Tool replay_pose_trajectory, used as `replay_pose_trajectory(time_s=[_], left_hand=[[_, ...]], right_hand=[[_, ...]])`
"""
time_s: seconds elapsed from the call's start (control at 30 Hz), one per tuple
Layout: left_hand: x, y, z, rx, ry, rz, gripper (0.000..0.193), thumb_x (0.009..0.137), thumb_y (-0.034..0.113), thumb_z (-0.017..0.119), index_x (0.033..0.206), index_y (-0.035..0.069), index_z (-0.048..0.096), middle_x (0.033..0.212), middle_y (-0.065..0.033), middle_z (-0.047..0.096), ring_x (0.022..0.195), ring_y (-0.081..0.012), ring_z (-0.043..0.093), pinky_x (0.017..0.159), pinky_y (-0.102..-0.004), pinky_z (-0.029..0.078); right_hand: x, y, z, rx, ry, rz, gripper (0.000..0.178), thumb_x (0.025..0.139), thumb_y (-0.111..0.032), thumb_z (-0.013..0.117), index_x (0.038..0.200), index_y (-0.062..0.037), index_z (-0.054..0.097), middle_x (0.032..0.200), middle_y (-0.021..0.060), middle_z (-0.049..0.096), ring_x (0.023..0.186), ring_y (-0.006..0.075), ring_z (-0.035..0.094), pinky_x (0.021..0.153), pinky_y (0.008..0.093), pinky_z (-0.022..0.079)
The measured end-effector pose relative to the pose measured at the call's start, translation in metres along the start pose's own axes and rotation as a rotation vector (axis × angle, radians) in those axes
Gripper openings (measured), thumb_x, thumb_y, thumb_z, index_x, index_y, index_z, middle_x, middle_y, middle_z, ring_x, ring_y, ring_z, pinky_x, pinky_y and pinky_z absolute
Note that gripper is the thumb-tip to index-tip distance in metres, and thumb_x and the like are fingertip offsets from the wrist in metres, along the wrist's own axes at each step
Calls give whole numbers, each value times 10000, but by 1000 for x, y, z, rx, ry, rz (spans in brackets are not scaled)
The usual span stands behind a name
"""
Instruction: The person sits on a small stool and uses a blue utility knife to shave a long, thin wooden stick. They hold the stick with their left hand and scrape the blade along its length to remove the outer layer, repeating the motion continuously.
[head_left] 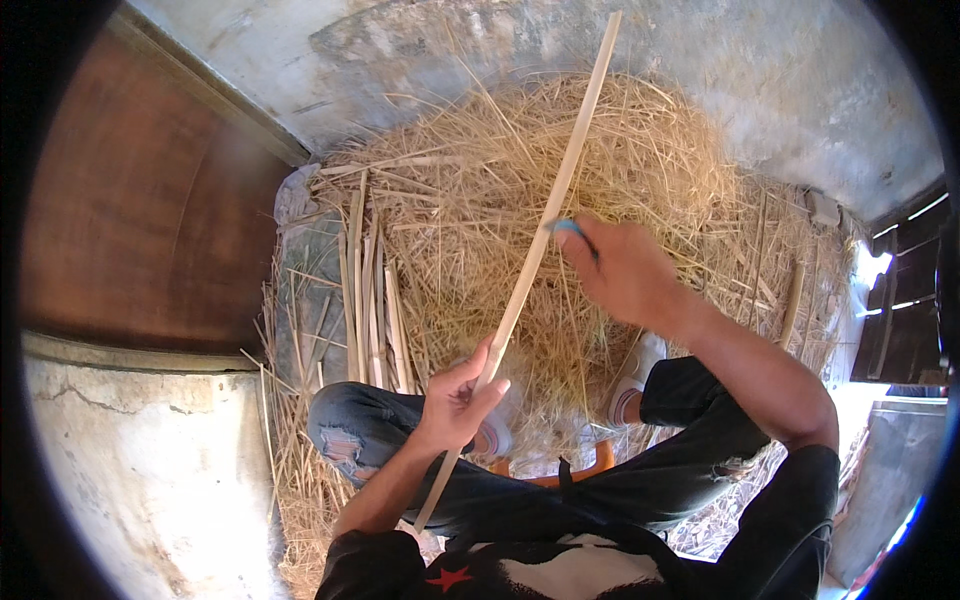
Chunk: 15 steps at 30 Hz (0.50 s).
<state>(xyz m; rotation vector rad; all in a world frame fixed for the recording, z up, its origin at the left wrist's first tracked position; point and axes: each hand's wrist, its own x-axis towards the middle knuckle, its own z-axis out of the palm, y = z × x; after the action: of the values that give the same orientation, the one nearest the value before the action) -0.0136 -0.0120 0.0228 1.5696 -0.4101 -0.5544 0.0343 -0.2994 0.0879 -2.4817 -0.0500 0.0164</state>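
My left hand (460,393) grips a long thin bamboo strip (562,185) near its lower end, above my left knee. The strip runs diagonally up and to the right, over a heap of straw-like shavings (620,140). Higher up the strip, my right hand (620,270) is closed on a small blue-handled tool (566,227) that rests against the strip's right edge. The tool's blade is hidden. I sit with my knees apart in dark torn jeans (360,425).
Several split bamboo strips (365,300) lie side by side left of the heap. A brown wooden door (140,210) and a cracked pale wall (140,470) stand at the left. An orange stool edge (600,462) shows between my legs. A dark shuttered window (915,290) is at right.
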Motion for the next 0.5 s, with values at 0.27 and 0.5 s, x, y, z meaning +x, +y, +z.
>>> replay_pose_trajectory(time_s=[0.27,0.5], left_hand=[[-2,4,-2,-49,29,-66,597,957,-39,618,1505,-59,382,811,93,472,643,20,372,543,-185,284],[1,-7,-4,41,17,-59,605,953,-48,614,1510,-55,378,819,84,478,645,20,377,541,-186,275]], right_hand=[[-24,-25,26,151,-201,-22,346,1040,-376,498,1003,-57,623,647,223,606,616,458,617,565,524,489],[-48,-30,51,231,-223,-101,391,1019,-398,510,936,-34,626,687,236,624,656,464,631,590,542,489]])
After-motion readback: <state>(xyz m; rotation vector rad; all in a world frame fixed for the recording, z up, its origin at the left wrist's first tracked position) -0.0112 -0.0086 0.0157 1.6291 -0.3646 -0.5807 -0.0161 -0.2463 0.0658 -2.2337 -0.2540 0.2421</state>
